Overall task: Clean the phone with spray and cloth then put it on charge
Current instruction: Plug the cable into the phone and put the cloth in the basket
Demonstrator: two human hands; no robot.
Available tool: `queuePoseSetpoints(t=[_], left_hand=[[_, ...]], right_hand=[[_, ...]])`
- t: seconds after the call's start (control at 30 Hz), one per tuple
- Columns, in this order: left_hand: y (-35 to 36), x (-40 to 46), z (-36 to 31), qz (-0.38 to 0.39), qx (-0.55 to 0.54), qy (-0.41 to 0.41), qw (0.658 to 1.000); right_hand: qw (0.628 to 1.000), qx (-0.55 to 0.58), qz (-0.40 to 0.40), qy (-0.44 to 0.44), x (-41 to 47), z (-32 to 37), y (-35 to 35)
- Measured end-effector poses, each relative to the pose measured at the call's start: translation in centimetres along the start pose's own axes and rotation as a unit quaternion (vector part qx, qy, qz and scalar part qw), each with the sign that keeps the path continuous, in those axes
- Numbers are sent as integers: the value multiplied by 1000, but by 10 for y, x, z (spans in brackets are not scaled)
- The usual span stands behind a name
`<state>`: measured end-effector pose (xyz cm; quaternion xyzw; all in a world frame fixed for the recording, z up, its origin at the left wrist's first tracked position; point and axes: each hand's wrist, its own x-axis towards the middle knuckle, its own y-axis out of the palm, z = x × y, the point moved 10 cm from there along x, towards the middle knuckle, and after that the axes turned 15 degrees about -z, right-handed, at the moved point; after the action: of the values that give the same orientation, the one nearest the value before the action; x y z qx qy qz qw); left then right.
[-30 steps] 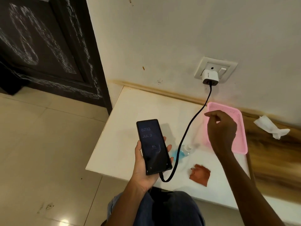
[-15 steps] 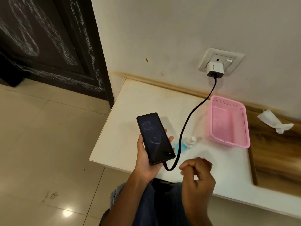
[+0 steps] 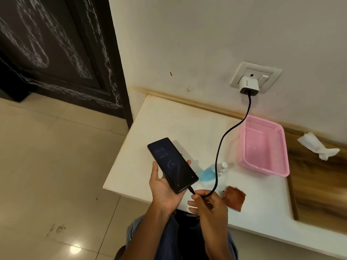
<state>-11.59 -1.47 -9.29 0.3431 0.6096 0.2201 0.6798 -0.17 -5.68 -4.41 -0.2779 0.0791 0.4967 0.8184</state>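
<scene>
White tabletop (image 3: 169,128) against a pale wall, dark door to one side, tiled floor below.

Item, phone (image 3: 172,164): lying screen-up in the left hand (image 3: 163,186), fingers curled round its far edge, thumb along the near edge; screen lit with a charge ring. Held clear of the tabletop, over its near edge.

Item, cable (image 3: 218,152): running from the charger (image 3: 247,87) in the wall socket (image 3: 256,76) down to the phone's lower end. Right hand (image 3: 208,205) pinching the cable just behind the plug, fingertips closed on it, directly below the phone's bottom edge.

Step in hand, as judged: charging stage, plug seating or being checked. Next move calling for a steady phone, a straight push along the port line, then setting the phone down flat with slack left in the cable.

Beyond the pinch, towards the wall: spray bottle (image 3: 211,172) lying on its side, touching the cable's line. Just right of the pinching hand: brown cloth (image 3: 234,198). Further off: pink basket (image 3: 262,147), crumpled tissue (image 3: 319,146).
</scene>
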Motion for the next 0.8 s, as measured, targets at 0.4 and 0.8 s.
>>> queuePoseSetpoints(t=[0.4, 0.8], left_hand=[[3, 3, -42, -12, -27, 95, 995], [37, 30, -66, -55, 27, 102, 993]], right_hand=[[989, 55, -16, -139, 30, 77, -9], [979, -48, 43, -193, 103, 142, -5]])
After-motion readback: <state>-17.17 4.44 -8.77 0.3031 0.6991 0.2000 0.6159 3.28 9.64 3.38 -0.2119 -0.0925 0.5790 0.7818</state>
